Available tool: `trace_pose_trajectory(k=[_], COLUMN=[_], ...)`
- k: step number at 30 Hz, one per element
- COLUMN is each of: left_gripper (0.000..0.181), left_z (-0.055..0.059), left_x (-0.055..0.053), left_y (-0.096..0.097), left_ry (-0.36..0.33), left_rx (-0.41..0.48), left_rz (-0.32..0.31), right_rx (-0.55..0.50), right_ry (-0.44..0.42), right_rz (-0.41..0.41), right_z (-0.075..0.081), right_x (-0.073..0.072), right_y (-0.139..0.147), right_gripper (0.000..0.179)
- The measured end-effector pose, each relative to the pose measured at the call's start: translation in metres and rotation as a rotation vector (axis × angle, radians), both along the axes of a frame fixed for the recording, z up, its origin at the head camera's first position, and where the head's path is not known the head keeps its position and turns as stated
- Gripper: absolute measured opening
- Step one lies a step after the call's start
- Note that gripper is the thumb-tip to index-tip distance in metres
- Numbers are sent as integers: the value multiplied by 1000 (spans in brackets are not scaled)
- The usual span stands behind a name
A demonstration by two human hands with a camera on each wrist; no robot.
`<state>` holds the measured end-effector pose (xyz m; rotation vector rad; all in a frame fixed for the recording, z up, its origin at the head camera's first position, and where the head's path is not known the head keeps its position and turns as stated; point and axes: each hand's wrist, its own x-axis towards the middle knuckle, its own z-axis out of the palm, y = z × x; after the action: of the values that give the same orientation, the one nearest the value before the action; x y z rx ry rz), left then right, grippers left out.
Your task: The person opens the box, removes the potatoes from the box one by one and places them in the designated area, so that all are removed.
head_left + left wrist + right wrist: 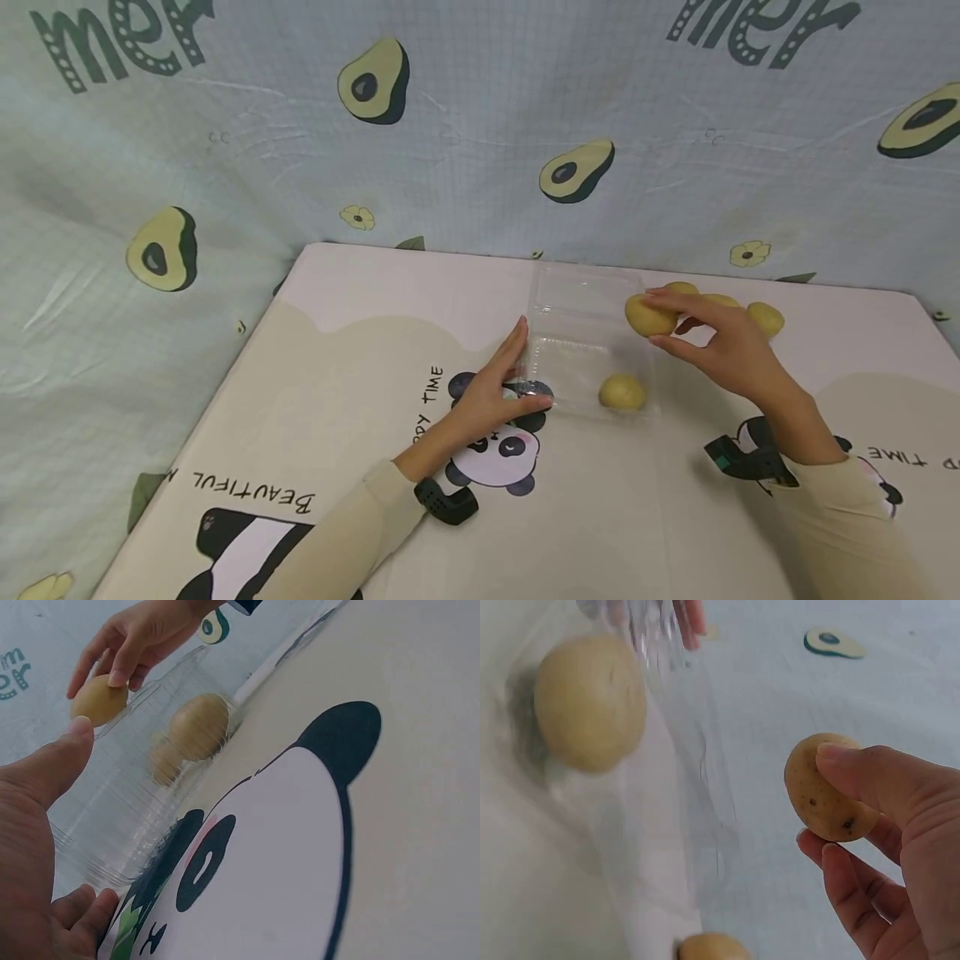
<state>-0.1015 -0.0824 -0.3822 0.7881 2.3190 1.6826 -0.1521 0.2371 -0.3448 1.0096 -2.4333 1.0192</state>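
A clear plastic clamshell box (pixel 562 367) lies with its lid folded back towards the wall. One potato (pixel 622 392) sits in its near right corner. Along the box's left side rests my left hand (pixel 486 407), fingers stretched out along the wall and thumb at the front edge. My right hand (pixel 731 346) pinches a second potato (pixel 821 791) between thumb and fingertips, raised over the box's right side. Dark spots mark this potato's skin in the right wrist view.
Several more potatoes (pixel 766 319) lie behind my right hand, to the right of the box and partly hidden. A light tablecloth (pixel 360 375) with printed pandas covers the table. An avocado-patterned curtain (pixel 465 125) hangs along the back and left edges.
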Motion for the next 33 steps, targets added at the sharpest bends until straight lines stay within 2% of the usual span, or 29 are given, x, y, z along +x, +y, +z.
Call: trace_pose_trajectory(k=[2,9,10,18,26,33], left_gripper=[96,102,102,101,104,104], left_z=[-1,-34,-36,-39,-39,-40], left_x=[-1,-14,-14,-14,-15,-17], left_y=[0,1,1,-2,-2,-1], left_ry=[-3,20,24,33,36,46], left_rx=[-8,-27,-29,-10,-15,-5], left_rz=[1,25,25,18,21,18], right_rx=[7,47,54,76,83,119], right_ry=[7,24,26,0,-84,-108], right_rz=[-28,-104,-112,-155,-204,-202], right_z=[0,-8,-10,-24,-38,-45], right_x=[0,0,-1,-3,-7,-11], right_y=[7,31,33,44,49,49], right_gripper=[70,69,68,66,60,58])
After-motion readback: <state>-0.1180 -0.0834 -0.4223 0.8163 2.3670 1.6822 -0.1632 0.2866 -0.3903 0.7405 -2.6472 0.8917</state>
